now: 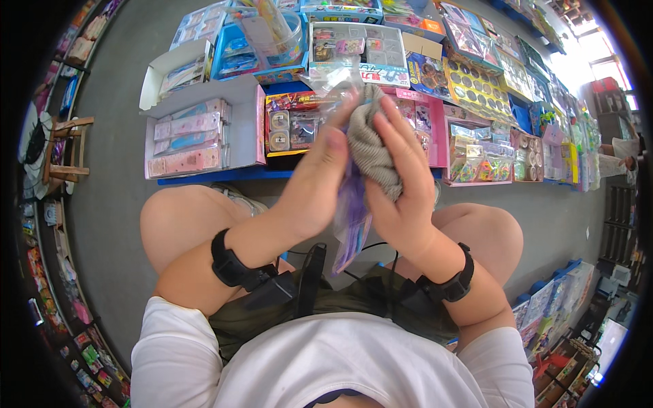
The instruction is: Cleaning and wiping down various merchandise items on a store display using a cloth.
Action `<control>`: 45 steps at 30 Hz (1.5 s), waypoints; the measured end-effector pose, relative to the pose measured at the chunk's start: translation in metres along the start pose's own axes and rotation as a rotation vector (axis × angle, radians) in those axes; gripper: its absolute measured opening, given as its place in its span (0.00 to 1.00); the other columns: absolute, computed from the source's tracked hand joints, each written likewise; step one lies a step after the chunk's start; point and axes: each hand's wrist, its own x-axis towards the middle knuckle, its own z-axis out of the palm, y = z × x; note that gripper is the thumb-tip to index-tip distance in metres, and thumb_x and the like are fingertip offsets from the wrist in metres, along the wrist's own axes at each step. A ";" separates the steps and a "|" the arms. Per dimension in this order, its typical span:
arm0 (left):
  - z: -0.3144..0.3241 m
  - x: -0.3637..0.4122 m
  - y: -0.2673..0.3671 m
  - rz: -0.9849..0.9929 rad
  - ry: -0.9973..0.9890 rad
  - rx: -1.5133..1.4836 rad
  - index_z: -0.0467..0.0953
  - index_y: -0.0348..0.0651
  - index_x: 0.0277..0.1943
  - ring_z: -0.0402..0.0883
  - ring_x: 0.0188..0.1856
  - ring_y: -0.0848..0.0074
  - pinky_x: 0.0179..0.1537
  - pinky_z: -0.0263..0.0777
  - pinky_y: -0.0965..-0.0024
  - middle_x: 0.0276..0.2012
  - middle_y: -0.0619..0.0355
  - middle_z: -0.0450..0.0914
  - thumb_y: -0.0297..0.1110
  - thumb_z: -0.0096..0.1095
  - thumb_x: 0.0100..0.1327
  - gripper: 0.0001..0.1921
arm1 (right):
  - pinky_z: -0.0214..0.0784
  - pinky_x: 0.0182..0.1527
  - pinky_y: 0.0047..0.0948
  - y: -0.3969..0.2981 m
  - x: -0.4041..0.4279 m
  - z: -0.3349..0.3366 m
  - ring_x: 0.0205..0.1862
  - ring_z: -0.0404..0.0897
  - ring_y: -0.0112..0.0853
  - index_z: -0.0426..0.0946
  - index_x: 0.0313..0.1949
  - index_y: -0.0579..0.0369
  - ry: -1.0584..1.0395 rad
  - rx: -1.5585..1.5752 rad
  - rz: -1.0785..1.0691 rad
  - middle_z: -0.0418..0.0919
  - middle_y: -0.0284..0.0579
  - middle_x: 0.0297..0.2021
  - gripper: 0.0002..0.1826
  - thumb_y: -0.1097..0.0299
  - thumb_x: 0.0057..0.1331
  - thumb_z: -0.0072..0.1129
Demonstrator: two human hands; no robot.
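Between my two raised hands is a clear plastic packet (352, 219) with purple and blue contents, standing edge-on. My left hand (319, 173) lies flat along its left side, partly blurred. On the other side my right hand (408, 183) presses a crumpled grey ribbed cloth (375, 148) toward the packet. The packet's clear upper end (336, 76) sticks up past my fingertips. Both hands are above the near edge of the display of boxes. What the packet holds cannot be told.
An open white box (255, 127) of flat packets stands at the left, beside a box of small round tins (279, 130). Behind are a blue box with a clear tub (280, 41) and a compartment tray (357, 43). A pink box (479, 181) of bagged items is at the right. A wooden stool (71, 148) stands far left.
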 end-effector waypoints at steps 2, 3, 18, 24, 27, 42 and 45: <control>-0.001 -0.005 -0.016 0.151 -0.101 0.363 0.46 0.35 0.68 0.58 0.64 0.71 0.63 0.51 0.70 0.63 0.51 0.60 0.42 0.33 0.73 0.27 | 0.53 0.62 0.36 0.003 0.004 -0.001 0.63 0.63 0.47 0.65 0.57 0.66 0.078 -0.010 0.031 0.61 0.59 0.61 0.31 0.86 0.49 0.47; 0.002 -0.008 -0.016 0.154 -0.101 0.359 0.46 0.35 0.68 0.58 0.64 0.71 0.63 0.51 0.70 0.63 0.51 0.60 0.42 0.33 0.73 0.27 | 0.53 0.62 0.36 0.005 0.007 -0.003 0.63 0.63 0.47 0.65 0.57 0.66 0.074 -0.013 0.030 0.61 0.59 0.61 0.31 0.86 0.49 0.47; -0.005 0.011 0.013 -0.119 0.179 -0.046 0.42 0.49 0.70 0.65 0.60 0.69 0.60 0.58 0.64 0.62 0.53 0.62 0.52 0.33 0.71 0.30 | 0.52 0.63 0.38 0.004 0.006 -0.017 0.63 0.61 0.42 0.53 0.63 0.67 0.284 0.044 -0.060 0.59 0.57 0.62 0.34 0.85 0.54 0.46; -0.004 0.005 0.017 -0.141 0.049 -0.362 0.43 0.54 0.70 0.64 0.62 0.68 0.62 0.57 0.63 0.63 0.52 0.61 0.62 0.25 0.68 0.33 | 0.44 0.65 0.52 -0.005 -0.023 0.021 0.66 0.54 0.51 0.58 0.61 0.67 -0.193 0.053 -0.144 0.54 0.63 0.64 0.40 0.80 0.45 0.60; -0.004 -0.001 0.007 -0.007 -0.023 -0.081 0.43 0.54 0.70 0.62 0.63 0.67 0.64 0.54 0.63 0.64 0.53 0.59 0.68 0.21 0.63 0.39 | 0.38 0.67 0.47 -0.004 -0.014 0.017 0.67 0.51 0.53 0.55 0.61 0.72 -0.193 0.041 -0.162 0.52 0.67 0.63 0.39 0.84 0.46 0.53; 0.001 -0.012 -0.013 -0.009 -0.228 0.134 0.40 0.36 0.69 0.55 0.65 0.70 0.63 0.51 0.67 0.65 0.50 0.53 0.44 0.49 0.67 0.36 | 0.49 0.64 0.38 0.012 0.006 0.000 0.65 0.57 0.47 0.60 0.60 0.67 0.055 0.131 -0.033 0.58 0.59 0.63 0.33 0.82 0.51 0.46; -0.007 -0.010 -0.017 0.007 -0.178 0.334 0.42 0.36 0.68 0.54 0.65 0.68 0.63 0.50 0.66 0.65 0.50 0.51 0.46 0.51 0.66 0.37 | 0.52 0.63 0.36 0.012 0.012 -0.007 0.64 0.61 0.46 0.64 0.58 0.64 0.013 0.181 0.026 0.62 0.58 0.61 0.33 0.84 0.47 0.47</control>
